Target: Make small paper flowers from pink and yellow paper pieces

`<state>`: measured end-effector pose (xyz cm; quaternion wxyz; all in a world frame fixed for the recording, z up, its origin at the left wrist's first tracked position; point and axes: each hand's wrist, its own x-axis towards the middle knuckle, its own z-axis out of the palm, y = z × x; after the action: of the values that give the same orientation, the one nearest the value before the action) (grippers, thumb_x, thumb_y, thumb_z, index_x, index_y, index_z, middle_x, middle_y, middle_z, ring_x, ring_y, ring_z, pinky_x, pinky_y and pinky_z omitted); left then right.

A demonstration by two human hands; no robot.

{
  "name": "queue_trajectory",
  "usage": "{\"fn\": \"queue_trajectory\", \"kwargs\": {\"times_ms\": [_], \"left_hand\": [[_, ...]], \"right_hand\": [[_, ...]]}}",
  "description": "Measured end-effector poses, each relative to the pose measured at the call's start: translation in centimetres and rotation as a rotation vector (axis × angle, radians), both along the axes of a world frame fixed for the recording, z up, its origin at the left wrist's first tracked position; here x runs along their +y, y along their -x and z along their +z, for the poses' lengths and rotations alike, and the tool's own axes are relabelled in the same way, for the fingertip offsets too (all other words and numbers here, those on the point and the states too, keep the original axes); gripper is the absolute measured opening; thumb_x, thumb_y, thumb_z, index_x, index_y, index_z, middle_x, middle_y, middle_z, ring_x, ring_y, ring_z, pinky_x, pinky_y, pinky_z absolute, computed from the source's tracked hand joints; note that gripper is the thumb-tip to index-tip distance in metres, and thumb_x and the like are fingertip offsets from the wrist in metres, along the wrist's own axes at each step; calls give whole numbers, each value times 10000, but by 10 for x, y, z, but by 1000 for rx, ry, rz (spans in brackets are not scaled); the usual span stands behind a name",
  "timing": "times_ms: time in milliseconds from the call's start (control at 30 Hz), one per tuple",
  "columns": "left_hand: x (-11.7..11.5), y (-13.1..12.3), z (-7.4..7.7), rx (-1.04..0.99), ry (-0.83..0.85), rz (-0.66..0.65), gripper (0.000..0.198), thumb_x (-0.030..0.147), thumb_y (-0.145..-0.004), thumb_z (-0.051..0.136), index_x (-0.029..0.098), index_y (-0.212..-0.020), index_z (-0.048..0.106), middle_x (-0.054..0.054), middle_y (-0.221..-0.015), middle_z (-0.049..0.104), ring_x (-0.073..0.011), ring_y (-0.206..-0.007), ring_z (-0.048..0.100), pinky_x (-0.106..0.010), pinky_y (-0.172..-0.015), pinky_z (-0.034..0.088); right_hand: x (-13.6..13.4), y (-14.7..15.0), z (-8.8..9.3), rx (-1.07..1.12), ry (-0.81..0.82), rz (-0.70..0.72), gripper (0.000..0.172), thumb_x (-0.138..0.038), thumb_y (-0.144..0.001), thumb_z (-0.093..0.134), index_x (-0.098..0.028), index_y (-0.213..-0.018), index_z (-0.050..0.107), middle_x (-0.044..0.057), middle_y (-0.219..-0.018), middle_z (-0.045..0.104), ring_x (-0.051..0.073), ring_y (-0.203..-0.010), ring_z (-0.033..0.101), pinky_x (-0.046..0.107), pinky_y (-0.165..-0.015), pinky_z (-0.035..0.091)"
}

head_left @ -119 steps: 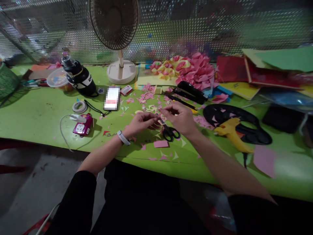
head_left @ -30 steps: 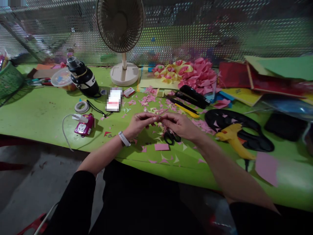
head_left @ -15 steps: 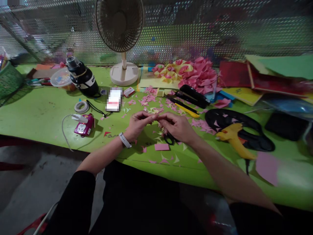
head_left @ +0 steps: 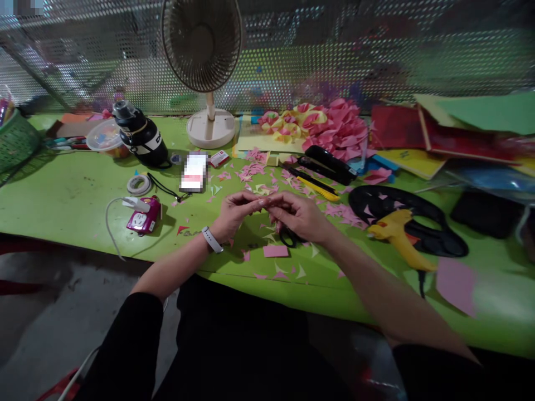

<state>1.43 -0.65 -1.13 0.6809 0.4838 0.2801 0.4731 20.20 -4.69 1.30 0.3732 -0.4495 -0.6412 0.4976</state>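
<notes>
My left hand (head_left: 237,213), with a pale watch band (head_left: 212,239) at its wrist, meets my right hand (head_left: 300,216) fingertip to fingertip above the green table. Both are closed in a pinch; whatever lies between the fingers is too small or hidden to make out. Scissors with black handles (head_left: 288,238) show partly beneath my right hand, their other end hidden. In front of the hands lies a pink paper rectangle (head_left: 276,252). Pink and pale green paper scraps (head_left: 256,170) are scattered behind and around them.
A yellow utility knife (head_left: 317,188) and a black stapler (head_left: 328,164) lie behind my right hand, near piled pink paper petals (head_left: 340,131). A yellow glue gun (head_left: 395,234) rests at right. Left stand a fan (head_left: 211,129), a dark bottle (head_left: 142,136) and a purple power adapter (head_left: 144,217).
The view has shifted very slightly. My hands stay pinched together in about the same place, with only small finger movement.
</notes>
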Motion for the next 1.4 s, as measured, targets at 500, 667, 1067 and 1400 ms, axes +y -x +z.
{"fn": "queue_trajectory", "kwargs": {"times_ms": [500, 667, 1067, 1400], "left_hand": [[0, 0, 3, -10, 18, 13, 222, 347, -641, 891, 200, -750, 766, -13, -807, 736, -114, -763, 665, -295, -788, 531], [0, 0, 7, -15, 7, 37, 210, 318, -629, 899, 199, -731, 760, 0, -768, 724, -104, -749, 664, -293, -796, 536], [0, 1, 6, 3, 4, -5, 196, 335, -663, 878, 213, -786, 785, -25, -858, 751, -122, -805, 680, -317, -837, 540], [1, 2, 7, 23, -5, -16, 224, 357, -665, 874, 191, -766, 761, -15, -805, 728, -108, -750, 656, -294, -781, 525]], "right_hand": [[1, 3, -4, -2, -12, 37, 341, -521, -935, 591, -205, -1061, 612, 3, -716, 672, 119, -499, 625, 242, -472, 516], [-1, 4, -7, -34, -45, -22, 303, -492, -936, 605, -216, -1062, 619, 10, -758, 698, 122, -497, 637, 237, -451, 513], [1, 3, -7, -51, -50, 44, 275, -427, -991, 518, -220, -1123, 642, -5, -735, 683, 97, -451, 600, 227, -437, 478], [1, 7, -5, 4, 28, 87, 269, -431, -983, 509, -199, -1085, 600, 2, -716, 691, 114, -443, 605, 237, -422, 453]]}}
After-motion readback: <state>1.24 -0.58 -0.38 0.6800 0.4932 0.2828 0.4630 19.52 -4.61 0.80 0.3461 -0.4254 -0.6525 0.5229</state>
